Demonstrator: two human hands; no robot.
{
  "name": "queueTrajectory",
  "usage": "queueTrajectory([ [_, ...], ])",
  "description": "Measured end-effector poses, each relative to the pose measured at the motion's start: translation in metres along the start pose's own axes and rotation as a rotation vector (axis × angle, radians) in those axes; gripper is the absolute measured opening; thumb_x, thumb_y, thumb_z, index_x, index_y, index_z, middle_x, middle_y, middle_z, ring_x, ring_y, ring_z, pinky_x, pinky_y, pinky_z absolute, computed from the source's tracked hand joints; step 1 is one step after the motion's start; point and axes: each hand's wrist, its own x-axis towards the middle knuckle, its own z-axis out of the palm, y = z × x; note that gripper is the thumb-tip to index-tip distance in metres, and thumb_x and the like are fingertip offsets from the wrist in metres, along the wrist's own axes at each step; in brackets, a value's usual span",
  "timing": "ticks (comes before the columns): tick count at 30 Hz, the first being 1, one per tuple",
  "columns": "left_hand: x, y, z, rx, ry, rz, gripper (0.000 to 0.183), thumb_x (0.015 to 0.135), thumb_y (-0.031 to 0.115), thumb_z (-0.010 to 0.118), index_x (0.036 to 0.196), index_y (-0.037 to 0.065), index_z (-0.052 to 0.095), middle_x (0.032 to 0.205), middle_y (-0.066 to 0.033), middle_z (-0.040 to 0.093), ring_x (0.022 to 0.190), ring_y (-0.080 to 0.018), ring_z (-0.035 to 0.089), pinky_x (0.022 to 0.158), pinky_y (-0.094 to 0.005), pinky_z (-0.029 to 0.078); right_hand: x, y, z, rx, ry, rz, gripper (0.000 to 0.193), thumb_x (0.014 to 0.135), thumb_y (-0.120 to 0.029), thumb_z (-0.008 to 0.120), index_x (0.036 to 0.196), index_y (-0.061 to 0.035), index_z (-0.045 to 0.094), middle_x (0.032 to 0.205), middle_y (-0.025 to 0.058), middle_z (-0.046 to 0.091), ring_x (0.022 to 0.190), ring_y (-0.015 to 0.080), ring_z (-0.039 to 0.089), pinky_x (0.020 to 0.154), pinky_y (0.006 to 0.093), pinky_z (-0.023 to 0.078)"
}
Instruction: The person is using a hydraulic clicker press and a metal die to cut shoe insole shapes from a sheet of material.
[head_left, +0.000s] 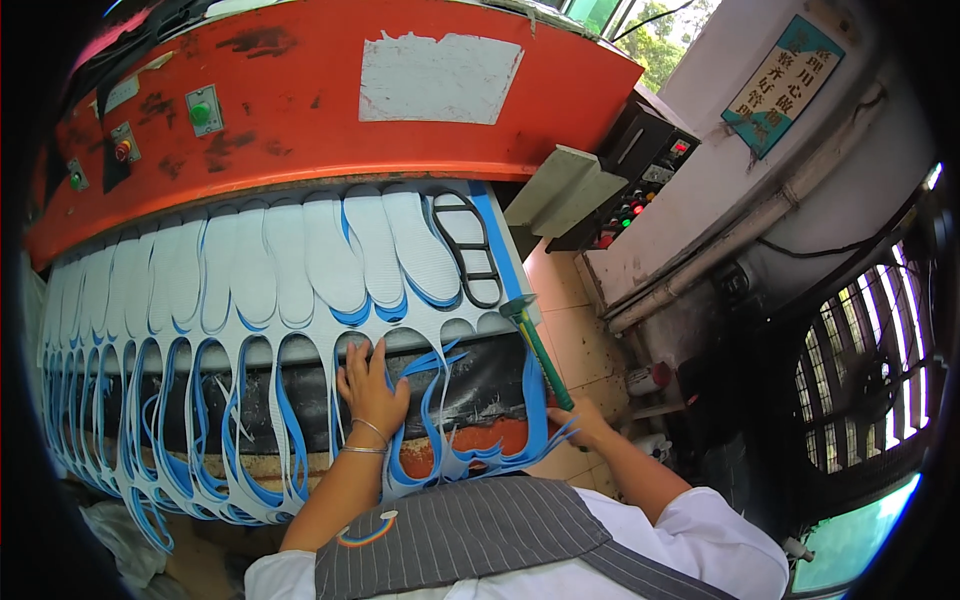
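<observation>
My left hand (373, 388) lies with fingers spread on the front part of a white-and-blue foam sheet (262, 347), just below the row of cut insole shapes. My right hand (583, 422) is closed round the lower end of a green-handled hammer (545, 358), whose head points away from me beside the sheet's right edge. A loose blue strip hangs close to that hand. At the right end of the row, a black insole-shaped cutting die (468, 250) with crossbars rests on the sheet. White insoles (372, 240) with blue undersides lie left of it, several overlapping their cutouts.
An orange press beam (330, 150) spans the far side, bearing a green button (201, 113). A control box (650, 160) with lit buttons stands far right. Cut-out webbing (215, 470) droops over the near edge. A barred fan or window (865, 360) is at right.
</observation>
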Motion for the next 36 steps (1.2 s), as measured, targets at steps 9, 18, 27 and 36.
queueTrajectory([
  [9, 0.001, -0.001, -0.001, 0.031, 0.064, -0.005, 0.069, 0.073, 0.022, 0.070, 0.137, 0.012, 0.047, 0.144, -0.0166, 0.035, 0.142, -0.0363, 0.019, 0.111, -0.0560, 0.012, 0.019, -0.092, -0.028, 0.467, 0.077, -0.524, 0.015, 0.088, -0.010, 0.063, 0.081, -0.0036, 0.051, 0.054, 0.0036, 0.051, 0.040, 0.0108, 0.046, 0.040, 0.0254, 0.039],
  [18, -0.004, -0.002, 0.000, 0.000, 0.034, -0.007, 0.061, 0.074, 0.022, 0.068, 0.132, 0.011, 0.050, 0.142, -0.0164, 0.037, 0.142, -0.0363, 0.020, 0.111, -0.0563, 0.011, 0.015, -0.086, -0.030, 0.027, -0.202, 0.055, 0.021, 0.083, -0.021, 0.069, 0.075, -0.0040, 0.060, 0.053, 0.0007, 0.052, 0.045, 0.0103, 0.050, 0.043, 0.0269, 0.040],
  [27, 0.007, 0.003, 0.004, -0.017, 0.058, 0.013, 0.060, 0.075, 0.020, 0.069, 0.131, 0.010, 0.050, 0.141, -0.0161, 0.037, 0.142, -0.0361, 0.020, 0.111, -0.0557, 0.012, 0.035, 0.018, -0.016, -0.202, -0.052, -0.055, 0.017, 0.082, -0.014, 0.068, 0.079, -0.0031, 0.055, 0.057, 0.0037, 0.053, 0.042, 0.0113, 0.048, 0.041, 0.0263, 0.038],
  [36, 0.000, -0.005, 0.004, -0.012, 0.044, -0.003, 0.060, 0.073, 0.018, 0.069, 0.130, 0.009, 0.051, 0.140, -0.0174, 0.037, 0.141, -0.0373, 0.020, 0.110, -0.0551, 0.014, 0.025, -0.069, -0.043, 0.634, -0.018, -0.365, 0.022, 0.084, -0.018, 0.069, 0.082, -0.0060, 0.050, 0.055, 0.0059, 0.051, 0.040, 0.0131, 0.049, 0.040, 0.0284, 0.042],
])
